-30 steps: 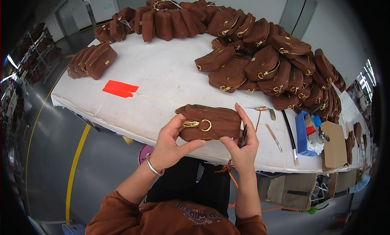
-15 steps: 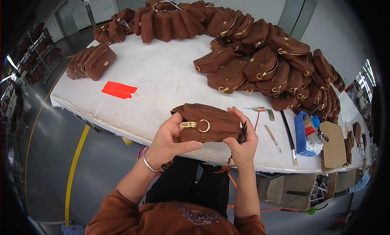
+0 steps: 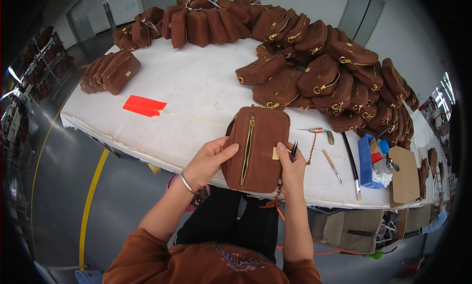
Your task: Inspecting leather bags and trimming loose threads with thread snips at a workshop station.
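Between my hands, just over the table's front edge, is a brown zippered bag (image 3: 263, 161), its broad side facing up. A gold zipper (image 3: 247, 151) runs along its left part, and a small pale gold patch (image 3: 275, 153) sits near its right edge. My left hand (image 3: 212, 160) grips the left side, thumb on top and fingers behind. On the right side my right hand (image 3: 291, 168) holds the bag with its thumb beside the patch. Dark, pointed tweezers (image 3: 294, 151) stick up from that same hand, and an orange-black cord hangs below it.
Many brown bags (image 3: 319, 75) are heaped along the table's far and right sides; several more (image 3: 112, 71) stand at left. Red tape (image 3: 143, 106) marks the white table (image 3: 191, 87). Right of me lie an awl (image 3: 315, 130), brushes (image 3: 350, 166), a blue bin (image 3: 366, 161) and a cardboard box (image 3: 405, 176).
The bag has been turned from its narrow end, with zipper pull and ring, to its broad zippered side. Both hands have shifted their grip along its edges.
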Demonstrator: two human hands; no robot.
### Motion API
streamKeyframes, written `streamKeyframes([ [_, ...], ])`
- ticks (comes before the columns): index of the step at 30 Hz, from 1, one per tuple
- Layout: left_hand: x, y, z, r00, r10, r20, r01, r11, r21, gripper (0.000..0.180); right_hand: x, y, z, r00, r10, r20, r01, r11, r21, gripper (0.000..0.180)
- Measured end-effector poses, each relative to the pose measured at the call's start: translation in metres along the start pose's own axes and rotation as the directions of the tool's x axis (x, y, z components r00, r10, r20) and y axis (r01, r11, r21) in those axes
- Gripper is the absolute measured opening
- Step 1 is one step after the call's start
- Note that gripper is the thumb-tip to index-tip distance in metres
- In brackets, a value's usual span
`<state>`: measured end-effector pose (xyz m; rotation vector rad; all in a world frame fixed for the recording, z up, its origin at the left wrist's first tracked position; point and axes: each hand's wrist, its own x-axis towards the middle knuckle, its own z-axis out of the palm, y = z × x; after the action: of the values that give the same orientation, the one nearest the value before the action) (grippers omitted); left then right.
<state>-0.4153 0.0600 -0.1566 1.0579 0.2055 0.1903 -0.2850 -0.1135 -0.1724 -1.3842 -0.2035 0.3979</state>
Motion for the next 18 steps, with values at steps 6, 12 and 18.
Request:
streamKeyframes([
  [6, -0.005, 0.005, 0.005, 0.997, 0.066, 0.042, -0.059, 0.989, -0.135, 0.042, -0.011, 0.001, 0.000, 0.986, -0.145, 0.077, 0.144, 0.989, 0.028, 0.049],
  [12, -0.010, 0.022, 0.014, 0.993, 0.120, 0.022, -0.117, 0.986, -0.116, 0.044, -0.021, 0.000, -0.001, 0.968, -0.216, 0.129, 0.216, 0.976, 0.019, 0.044],
  [18, -0.014, 0.030, 0.024, 0.988, 0.149, -0.038, -0.153, 0.982, -0.115, 0.042, -0.028, -0.003, -0.003, 0.961, -0.210, 0.183, 0.214, 0.977, -0.002, 0.040],
])
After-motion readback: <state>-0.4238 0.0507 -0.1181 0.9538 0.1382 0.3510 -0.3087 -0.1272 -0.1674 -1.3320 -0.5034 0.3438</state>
